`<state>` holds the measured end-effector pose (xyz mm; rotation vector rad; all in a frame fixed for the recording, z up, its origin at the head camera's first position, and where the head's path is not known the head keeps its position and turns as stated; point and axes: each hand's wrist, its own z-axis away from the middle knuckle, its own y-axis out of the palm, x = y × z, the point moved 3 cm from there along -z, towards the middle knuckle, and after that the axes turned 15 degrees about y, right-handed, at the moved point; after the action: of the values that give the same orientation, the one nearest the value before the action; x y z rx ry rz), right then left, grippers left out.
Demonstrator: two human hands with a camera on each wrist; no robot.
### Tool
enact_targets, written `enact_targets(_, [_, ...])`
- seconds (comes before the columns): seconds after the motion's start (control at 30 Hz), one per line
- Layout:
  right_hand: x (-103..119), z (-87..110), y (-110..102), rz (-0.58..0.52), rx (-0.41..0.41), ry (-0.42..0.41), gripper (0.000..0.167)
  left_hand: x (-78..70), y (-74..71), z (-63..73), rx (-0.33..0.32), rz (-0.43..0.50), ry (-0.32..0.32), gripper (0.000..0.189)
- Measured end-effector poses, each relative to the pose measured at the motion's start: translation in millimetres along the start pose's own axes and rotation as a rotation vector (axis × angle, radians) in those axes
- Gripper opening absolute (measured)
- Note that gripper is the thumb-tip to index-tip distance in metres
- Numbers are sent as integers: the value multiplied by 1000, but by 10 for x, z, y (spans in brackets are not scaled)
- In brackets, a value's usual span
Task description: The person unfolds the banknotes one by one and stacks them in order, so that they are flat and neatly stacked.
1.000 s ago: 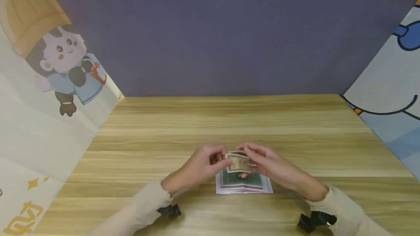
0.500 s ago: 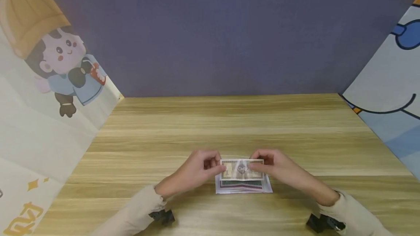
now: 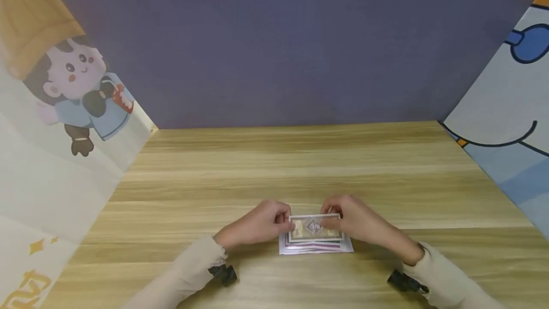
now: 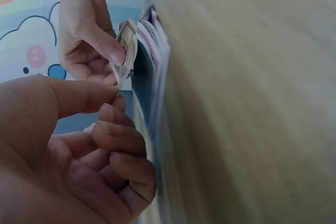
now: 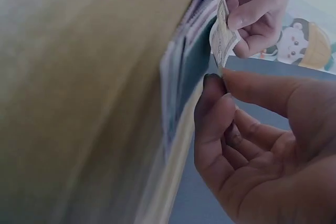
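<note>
A small tan banknote [image 3: 304,235] is stretched between both hands, just over a stack of larger banknotes [image 3: 315,248] on the table. My left hand [image 3: 270,223] pinches its left end between thumb and fingers. At the other end, my right hand [image 3: 356,221] pinches the note the same way, its thumb lying across the printed face. Both wrist views show a gap between the tan banknote [image 4: 127,45] and the stack [image 5: 191,59]. Green, purple and white edges show in the stack; most of its top is hidden under the held note.
The wood-grain table [image 3: 257,166] reaches back to a dark blue-grey panel [image 3: 274,46]. Printed cartoon walls stand at the left [image 3: 77,85] and right [image 3: 493,108]. A black wrist camera [image 3: 223,274] is strapped to the left sleeve, another [image 3: 405,281] to the right.
One second ago the tan note was bent between hands held close together. The hands drew apart and flattened it, then moved slightly lower over the stack.
</note>
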<state>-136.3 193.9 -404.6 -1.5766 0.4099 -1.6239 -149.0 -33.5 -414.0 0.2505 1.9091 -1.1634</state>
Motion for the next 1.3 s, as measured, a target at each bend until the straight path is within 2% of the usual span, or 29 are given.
enact_targets(0.33, [30,33,83,91,4,45,15,-8,46,30,64,-111,-60,27])
enact_targets(0.63, [91,77,120,214,-70,60,20,-26,52,45,54,-173,-76,27])
enact_targets(0.83, [129,98,119,301,-134,21,24,-23,37,59,45,-204,-96,25])
enact_targets(1.0, [126,127,142,358,-166,-6,27,-16,36,67,47,-246,-88,28])
enact_targets(1.3, [110,145,146,377,-158,-45,27,-53,62,70,130,-275,-61,18])
